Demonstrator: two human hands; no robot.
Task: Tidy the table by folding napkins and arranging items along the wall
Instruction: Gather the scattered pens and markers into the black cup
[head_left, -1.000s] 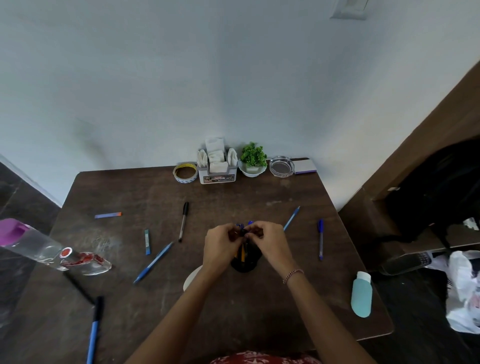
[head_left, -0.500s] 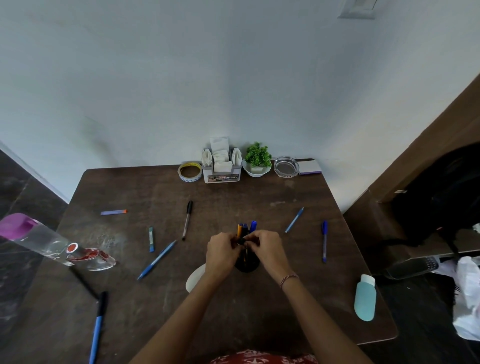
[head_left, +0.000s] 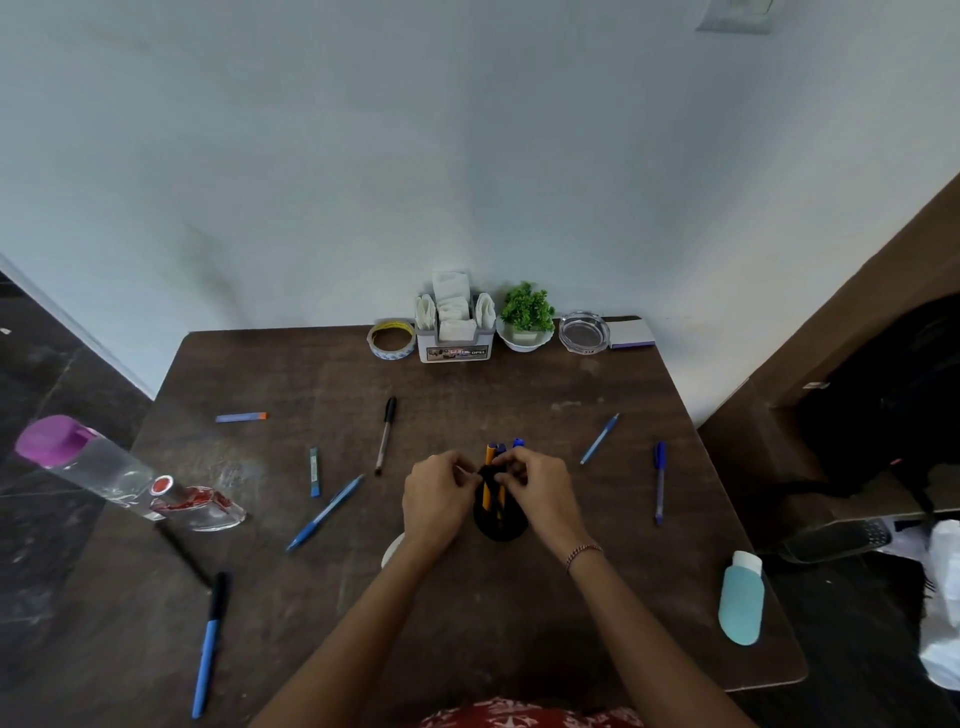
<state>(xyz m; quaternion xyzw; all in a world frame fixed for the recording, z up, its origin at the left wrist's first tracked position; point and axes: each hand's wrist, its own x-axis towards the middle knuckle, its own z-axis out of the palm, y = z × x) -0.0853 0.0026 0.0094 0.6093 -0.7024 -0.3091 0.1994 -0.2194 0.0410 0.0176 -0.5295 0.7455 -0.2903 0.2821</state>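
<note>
L hand (head_left: 439, 499) & R hand (head_left: 540, 493) meet mid tabletop (head_left: 519, 395), w/ the black pen holder (head_left: 501, 526) upright right btw them. Both grips are closed down small. L fingertips pinch the holder's rim on its L side, and R fingers curl over the rim from the R. Exact contact pts are hidden by knuckles. The pens in holder (head_left: 488, 480), an orange shaft plus blue caps, stick up past the R fingers.

Loose on the tabletop, apart from either grip:
- L of the hands: black marker (head_left: 385, 434), long blue pen (head_left: 324, 512), short blue stick (head_left: 314, 472), and a blue-orange stick (head_left: 240, 417) farther L.
- R of the hands: slanted blue pen (head_left: 599, 439) and capped blue pen (head_left: 659, 480).
- Near the front-L edge: blue-black marker (head_left: 210, 644).

A clear bottle (head_left: 104, 473) w/ purple cap lies on its side at the L edge. A teal bottle (head_left: 742, 603) lies near the front-R corner.

Along the wall, in a row, each just beside the next:
- tape roll (head_left: 392, 339)
- napkin holder (head_left: 456, 352) w/ folded napkins (head_left: 452, 291)
- potted plant (head_left: 525, 312)
- glass ashtray (head_left: 583, 332)
- notepad (head_left: 631, 334)
</note>
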